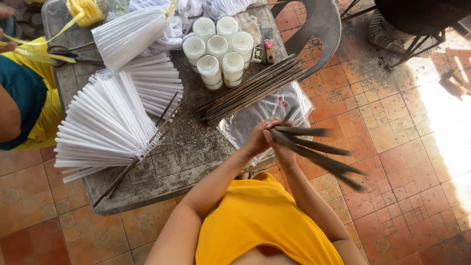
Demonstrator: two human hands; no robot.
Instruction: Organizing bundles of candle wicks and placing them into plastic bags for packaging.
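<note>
The grey concrete table (162,167) carries nearly everything: along its left edge lie fanned bundles of white tapers (105,125), with a tied bundle (128,33) standing over them toward the far edge, and at the far middle sits a cluster of white candles in glass jars (218,49). A loose pile of dark sticks (252,89) lies slantwise toward the right edge, partly on a clear plastic bag (260,118) that hangs over the near right corner. Scissors (66,53) lie at the far left corner beside yellow string (87,10), and a small lighter (268,50) rests by the jars. Just off the near right corner, over the tiled floor (392,147), the left hand (257,140) and the right hand (282,142) close together around a handful of dark sticks (314,147), fingers wrapped tight on one end while the free ends splay out to the right. The sticks look thin, light and stiff — likely brittle if bent, and apt to slide against each other — so a grip near the gathered end seems soundest. Open room lies to the right over the floor; another person's arm (12,113) crowds the table's left edge, and a grey chair (319,24) stands past the far right corner.
</note>
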